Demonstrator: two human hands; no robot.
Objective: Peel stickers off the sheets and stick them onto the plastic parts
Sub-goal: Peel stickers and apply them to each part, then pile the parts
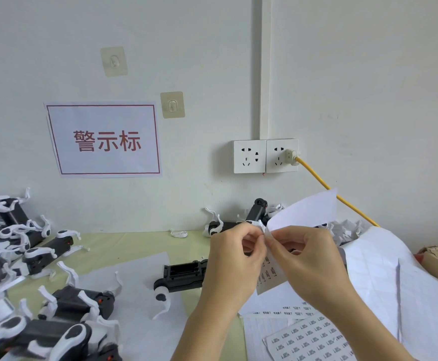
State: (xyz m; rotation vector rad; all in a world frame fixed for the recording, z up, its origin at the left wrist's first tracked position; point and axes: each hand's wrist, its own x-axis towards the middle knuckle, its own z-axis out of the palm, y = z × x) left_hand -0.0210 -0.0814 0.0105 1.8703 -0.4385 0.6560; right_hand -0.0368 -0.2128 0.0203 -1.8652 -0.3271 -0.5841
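1. White sticker sheet held up at chest height, curled over, top corner pointing up-right in front of the wall.
2. Left hand raised from lower centre, fingers curled, thumb and forefinger pinching at the sheet's left edge.
3. Right hand opposite, fingertips touching the left's, pinching the same edge; sheet's printed part hanging below between both palms.
4. Peeled sticker itself too small to tell.
5. Black plastic part flat on the table just left of the left wrist, white cap at its near end.
6. More black-and-white parts heaped at left; exact count unclear, about ten.
7. Printed label sheets flat at lower right, at least two overlapping.
8. Two wall sockets, one with a yellow cable; two adhesive hooks; one red-bordered sign.
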